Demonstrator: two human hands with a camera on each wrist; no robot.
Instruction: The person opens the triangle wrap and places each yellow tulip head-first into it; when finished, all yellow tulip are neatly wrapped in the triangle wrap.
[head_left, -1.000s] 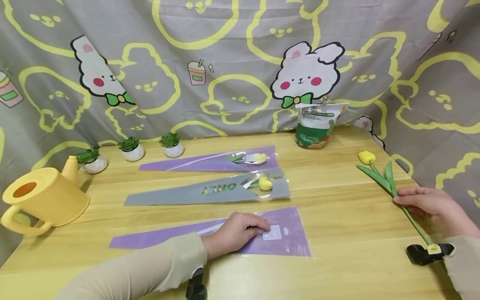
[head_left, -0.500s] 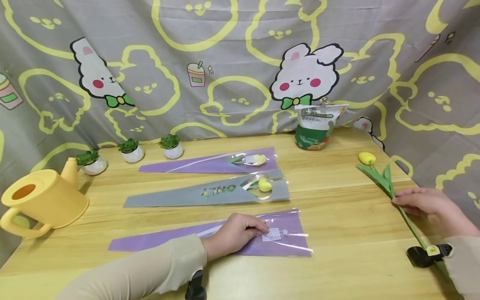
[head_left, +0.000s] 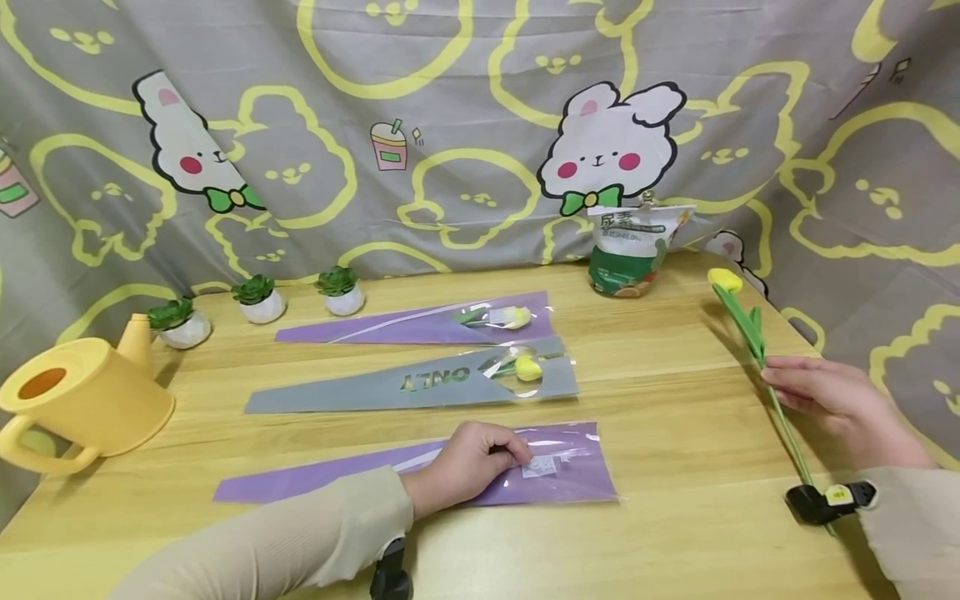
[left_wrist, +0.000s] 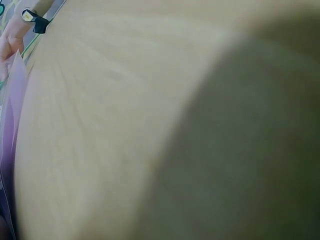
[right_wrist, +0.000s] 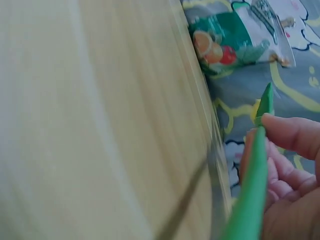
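Note:
My left hand (head_left: 472,462) pinches the front of a purple flower sleeve (head_left: 585,479) with a clear film face, near its white label. In the left wrist view, only a strip of that sleeve (left_wrist: 11,110) shows at the left edge. At the right side, my right hand (head_left: 847,408) holds a yellow artificial tulip (head_left: 724,281) by its green stem, between thumb and fingers. The flower points away from me, and the stem's lower end hangs near the wrist camera. The right wrist view shows the green stem (right_wrist: 252,185) up close in the pinch.
Behind lie a grey sleeve (head_left: 337,392) and another purple sleeve (head_left: 360,328), each with a tulip inside. A yellow watering can (head_left: 97,392) stands left, near several potted succulents (head_left: 258,300). A white-green bag (head_left: 626,262) stands at the back before a patterned curtain (head_left: 465,100).
The tulip has risen and shifted left with my right hand, its flower now tilted more away from me. My left hand stays at the near purple sleeve.

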